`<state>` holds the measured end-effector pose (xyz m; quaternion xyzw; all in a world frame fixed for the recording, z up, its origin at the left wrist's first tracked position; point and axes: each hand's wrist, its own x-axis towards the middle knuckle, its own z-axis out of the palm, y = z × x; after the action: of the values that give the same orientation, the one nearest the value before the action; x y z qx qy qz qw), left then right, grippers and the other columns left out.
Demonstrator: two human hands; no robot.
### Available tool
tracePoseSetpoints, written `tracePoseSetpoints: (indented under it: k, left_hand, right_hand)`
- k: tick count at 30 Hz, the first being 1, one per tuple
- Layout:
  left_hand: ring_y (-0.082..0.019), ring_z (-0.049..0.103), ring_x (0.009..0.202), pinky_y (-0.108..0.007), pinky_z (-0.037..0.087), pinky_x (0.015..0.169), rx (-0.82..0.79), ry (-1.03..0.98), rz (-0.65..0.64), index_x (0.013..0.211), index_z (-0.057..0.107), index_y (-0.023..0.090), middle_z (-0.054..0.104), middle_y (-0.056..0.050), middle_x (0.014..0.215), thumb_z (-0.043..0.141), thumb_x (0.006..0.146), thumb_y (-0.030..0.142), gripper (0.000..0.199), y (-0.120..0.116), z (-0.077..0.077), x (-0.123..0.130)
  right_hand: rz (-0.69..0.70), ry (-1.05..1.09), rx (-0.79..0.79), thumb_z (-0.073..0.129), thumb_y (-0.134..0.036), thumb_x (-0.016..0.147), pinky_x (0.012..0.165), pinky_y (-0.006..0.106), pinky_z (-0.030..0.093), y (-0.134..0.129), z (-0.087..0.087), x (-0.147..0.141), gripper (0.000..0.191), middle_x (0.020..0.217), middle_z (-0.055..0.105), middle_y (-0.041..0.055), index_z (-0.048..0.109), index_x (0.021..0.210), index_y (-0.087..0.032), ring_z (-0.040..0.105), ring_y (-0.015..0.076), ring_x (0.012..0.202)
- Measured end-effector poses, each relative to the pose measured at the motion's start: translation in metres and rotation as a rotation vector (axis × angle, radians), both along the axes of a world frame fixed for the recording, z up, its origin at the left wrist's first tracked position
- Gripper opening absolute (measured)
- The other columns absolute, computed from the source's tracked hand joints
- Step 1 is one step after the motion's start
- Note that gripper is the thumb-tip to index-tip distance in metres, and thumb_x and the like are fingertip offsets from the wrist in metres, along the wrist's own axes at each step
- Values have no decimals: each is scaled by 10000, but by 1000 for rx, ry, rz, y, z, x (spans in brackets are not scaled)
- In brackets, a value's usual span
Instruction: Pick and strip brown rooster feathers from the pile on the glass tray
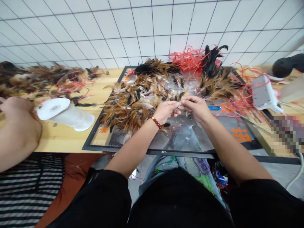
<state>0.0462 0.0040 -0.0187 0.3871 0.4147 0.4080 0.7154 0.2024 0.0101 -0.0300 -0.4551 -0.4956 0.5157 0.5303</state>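
Observation:
My left hand (166, 112) and my right hand (195, 108) meet over the glass panel, fingertips pinched together close to each other. A small light brown feather (182, 96) shows at the fingertips; both hands seem closed on it, though the fingers cover most of it. Left of my hands spreads a big heap of brown feathers (129, 106). Behind my right hand lies a bundle of brown and black feathers (217, 84). A blue-handled tool (214, 108) rests just right of my right hand.
Red plastic string (188, 60) is piled at the back of the black-framed glass panel (152, 144). A white spool (68, 115) lies to the left, near a co-worker's arm (20, 133). More feathers (35, 79) sit back left. A white box (264, 93) with cables stands right.

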Motion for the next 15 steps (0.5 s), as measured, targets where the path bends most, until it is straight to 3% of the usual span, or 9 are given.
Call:
tracePoseSetpoints:
  k: [4, 8, 12, 15]
  left_hand:
    - [-47, 540, 466, -180, 399, 482, 32, 42, -28, 728, 648, 93, 619, 7, 581, 676, 843, 132, 124, 0, -1, 1]
    - [-33, 537, 493, -168, 400, 509, 42, -82, 127, 796, 658, 105, 617, 23, 615, 684, 846, 158, 77, 5, -2, -2]
    - [-28, 535, 513, -163, 396, 527, 13, -155, 284, 827, 655, 115, 626, 23, 638, 656, 871, 161, 64, 9, -1, -4]
    - [-31, 530, 509, -167, 391, 521, -6, -164, 318, 813, 643, 116, 621, 22, 630, 613, 896, 143, 92, 9, 1, -5]
  right_hand:
    - [-41, -135, 133, 794, -387, 627, 568, 244, 402, 4, -2, 4, 261, 671, 643, -9, 712, 747, -169, 517, 93, 580]
    - [-257, -423, 232, 693, -379, 716, 590, 260, 390, 10, -5, 19, 224, 638, 625, 1, 705, 734, -156, 505, 108, 585]
    - [-110, -824, 212, 687, -422, 726, 566, 268, 351, 8, -7, 29, 264, 592, 621, 5, 730, 745, -162, 508, 124, 558]
    - [-23, -980, 205, 703, -338, 690, 571, 278, 338, 7, -6, 30, 163, 563, 617, 4, 728, 683, -177, 520, 135, 550]
